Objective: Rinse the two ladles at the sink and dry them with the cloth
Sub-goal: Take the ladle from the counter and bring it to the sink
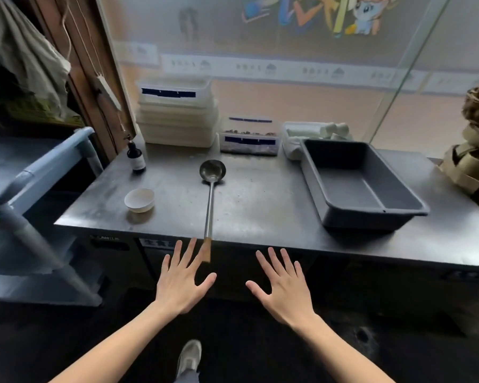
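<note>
One long steel ladle (211, 194) lies on the steel counter (260, 205), bowl toward the wall, its wooden handle end sticking out over the front edge. My left hand (184, 280) hovers in front of the counter with fingers spread, its fingertips just beside the handle end. My right hand (281, 284) is held out to the right of it, also spread and holding nothing. Only this one ladle shows. No sink or cloth is in view.
A small white bowl (139, 199) and a dark bottle (135, 157) stand at the counter's left. A grey plastic tub (371, 214) sits at the right. Stacked white containers (177, 117) and a lidded box (249, 139) line the wall. A blue-grey cart (33, 189) stands left.
</note>
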Demonstrator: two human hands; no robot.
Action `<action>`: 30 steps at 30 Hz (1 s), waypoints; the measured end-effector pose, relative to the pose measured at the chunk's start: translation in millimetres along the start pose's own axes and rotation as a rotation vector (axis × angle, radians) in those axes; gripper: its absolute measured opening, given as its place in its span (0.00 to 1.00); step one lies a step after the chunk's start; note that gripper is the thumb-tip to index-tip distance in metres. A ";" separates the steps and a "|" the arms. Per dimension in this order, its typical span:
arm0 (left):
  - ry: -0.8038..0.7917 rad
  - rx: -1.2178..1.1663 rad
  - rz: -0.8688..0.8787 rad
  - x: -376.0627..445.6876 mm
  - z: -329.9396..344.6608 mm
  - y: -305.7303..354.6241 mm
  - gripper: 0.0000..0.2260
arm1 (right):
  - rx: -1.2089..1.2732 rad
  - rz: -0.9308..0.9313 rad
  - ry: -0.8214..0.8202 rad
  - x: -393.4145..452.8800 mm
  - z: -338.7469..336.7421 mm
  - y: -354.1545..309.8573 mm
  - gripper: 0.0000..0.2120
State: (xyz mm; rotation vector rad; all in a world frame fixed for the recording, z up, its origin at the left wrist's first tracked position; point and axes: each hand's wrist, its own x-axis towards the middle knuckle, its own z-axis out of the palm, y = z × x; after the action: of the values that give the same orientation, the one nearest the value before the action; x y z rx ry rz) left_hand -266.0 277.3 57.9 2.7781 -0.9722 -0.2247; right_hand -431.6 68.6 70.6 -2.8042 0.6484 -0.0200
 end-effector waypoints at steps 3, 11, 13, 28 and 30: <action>-0.014 -0.055 0.001 46.9 -3.1 -21.4 0.36 | 0.009 -0.011 -0.027 53.0 5.1 -15.5 0.37; -0.251 -0.503 -0.131 173.8 -22.6 -70.0 0.34 | 0.210 0.009 -0.269 189.4 29.1 -60.0 0.35; -0.294 -0.703 -0.206 203.0 -25.2 -80.8 0.31 | 0.297 0.047 -0.318 220.9 39.3 -68.3 0.34; -0.618 -1.221 -0.590 328.2 20.7 -100.6 0.06 | 0.791 0.680 -0.323 411.6 144.8 -82.3 0.10; -0.673 -1.080 -0.498 331.4 30.9 -99.6 0.04 | 0.762 0.685 -0.299 430.0 144.2 -85.7 0.06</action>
State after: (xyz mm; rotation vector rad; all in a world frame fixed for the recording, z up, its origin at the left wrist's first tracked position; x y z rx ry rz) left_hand 43.7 141.3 -21.2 1.8313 -0.0762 -1.3407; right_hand 2.7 -7.4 -66.1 -1.7232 1.1771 0.2259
